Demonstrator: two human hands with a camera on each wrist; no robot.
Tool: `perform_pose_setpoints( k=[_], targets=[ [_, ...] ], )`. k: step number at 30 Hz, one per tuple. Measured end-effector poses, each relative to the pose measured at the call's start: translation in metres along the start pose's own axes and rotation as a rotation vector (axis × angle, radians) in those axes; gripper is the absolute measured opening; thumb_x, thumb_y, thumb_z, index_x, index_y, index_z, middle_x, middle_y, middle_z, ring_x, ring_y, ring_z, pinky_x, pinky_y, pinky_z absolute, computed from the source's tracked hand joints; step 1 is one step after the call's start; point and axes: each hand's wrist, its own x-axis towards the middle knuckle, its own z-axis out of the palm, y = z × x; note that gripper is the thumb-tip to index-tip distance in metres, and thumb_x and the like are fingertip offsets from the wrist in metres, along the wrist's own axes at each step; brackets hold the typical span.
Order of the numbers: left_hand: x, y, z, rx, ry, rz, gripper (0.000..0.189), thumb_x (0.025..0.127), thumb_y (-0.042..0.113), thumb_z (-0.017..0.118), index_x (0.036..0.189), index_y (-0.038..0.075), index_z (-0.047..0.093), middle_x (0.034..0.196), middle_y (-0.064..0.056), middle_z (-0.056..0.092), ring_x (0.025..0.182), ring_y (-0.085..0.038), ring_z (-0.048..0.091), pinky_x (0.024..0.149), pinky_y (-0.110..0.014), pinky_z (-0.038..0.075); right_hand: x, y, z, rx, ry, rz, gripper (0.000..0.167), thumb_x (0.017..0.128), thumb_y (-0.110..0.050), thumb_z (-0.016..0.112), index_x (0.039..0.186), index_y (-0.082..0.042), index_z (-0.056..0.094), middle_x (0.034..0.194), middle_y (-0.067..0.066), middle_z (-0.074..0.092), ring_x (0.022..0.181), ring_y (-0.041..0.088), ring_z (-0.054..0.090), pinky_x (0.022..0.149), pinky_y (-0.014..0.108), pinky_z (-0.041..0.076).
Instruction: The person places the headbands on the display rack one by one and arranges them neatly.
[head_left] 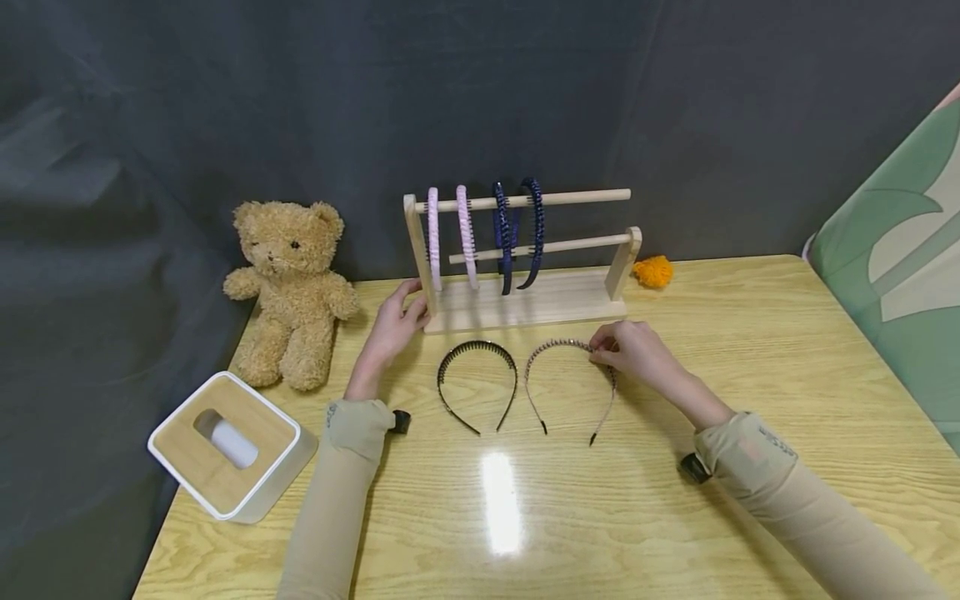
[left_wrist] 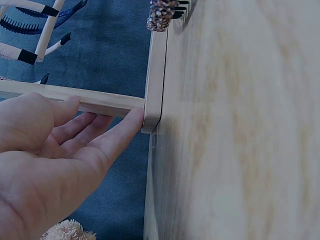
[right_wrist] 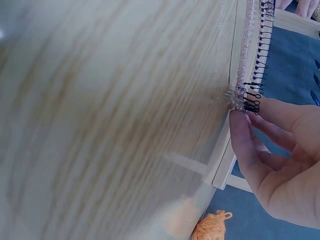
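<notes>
A light wooden two-bar rack (head_left: pixel 525 302) stands at the back of the table. My left hand (head_left: pixel 399 318) grips its left upright (left_wrist: pixel 100 101), thumb on one side and fingers reaching round the other. On the table in front, my right hand (head_left: pixel 637 354) pinches a pinkish beaded headband (head_left: pixel 531 367) with black comb teeth, at the right of its arch. Left of that one lies a black toothed headband (head_left: pixel 441 392), ends toward me. Two pink headbands (head_left: pixel 433 242) and two dark blue headbands (head_left: pixel 537 225) hang from the upper bar.
A teddy bear (head_left: pixel 296 287) sits at the back left. Before it stands a white tissue box (head_left: pixel 288 483) with a wooden lid. An orange yarn ball (head_left: pixel 654 272) lies by the rack's right end. A dark cloth (head_left: pixel 720 125) hangs behind the table.
</notes>
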Motion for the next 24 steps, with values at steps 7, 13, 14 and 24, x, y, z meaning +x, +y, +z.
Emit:
perform_pose_setpoints(
  k=[7, 13, 14, 24],
  targets=[
    [-0.001, 0.001, -0.001, 0.007, 0.004, -0.004, 0.047, 0.118, 0.011, 0.042, 0.163, -0.003, 0.036, 0.158, -0.029, 0.042, 0.138, -0.042, 0.055, 0.114, -0.041, 0.053, -0.002, -0.003, -0.005, 0.01, 0.017, -0.014, 0.004, 0.093, -0.001, 0.083, 0.094, 0.001, 0.079, 0.085, 0.01, 0.077, 0.076, 0.023, 0.073, 0.068, 0.045, 0.064],
    [-0.002, 0.001, -0.001, 0.004, 0.001, -0.002, 0.047, 0.118, 0.01, 0.041, 0.163, -0.004, 0.036, 0.157, -0.029, 0.042, 0.139, -0.043, 0.054, 0.115, -0.042, 0.052, -0.004, -0.003, -0.009, 0.02, 0.029, -0.016, 0.005, 0.093, -0.002, 0.083, 0.095, -0.001, 0.078, 0.081, 0.01, 0.078, 0.074, 0.024, 0.075, 0.066, 0.046, 0.064],
    [-0.001, 0.001, -0.001, 0.005, 0.001, -0.001, 0.047, 0.118, 0.01, 0.041, 0.163, -0.004, 0.035, 0.158, -0.029, 0.042, 0.139, -0.043, 0.054, 0.115, -0.042, 0.052, -0.004, -0.003, -0.01, 0.023, 0.028, -0.013, 0.006, 0.093, -0.002, 0.083, 0.095, -0.001, 0.078, 0.081, 0.009, 0.078, 0.074, 0.024, 0.075, 0.066, 0.045, 0.064],
    [0.0, 0.0, -0.001, 0.01, -0.005, -0.009, 0.048, 0.118, 0.013, 0.042, 0.164, -0.003, 0.035, 0.161, -0.027, 0.039, 0.14, -0.042, 0.053, 0.114, -0.042, 0.053, -0.01, -0.009, -0.022, 0.058, 0.011, 0.006, 0.011, 0.096, -0.005, 0.081, 0.103, 0.002, 0.077, 0.081, 0.01, 0.078, 0.071, 0.022, 0.073, 0.062, 0.033, 0.057]
  ],
)
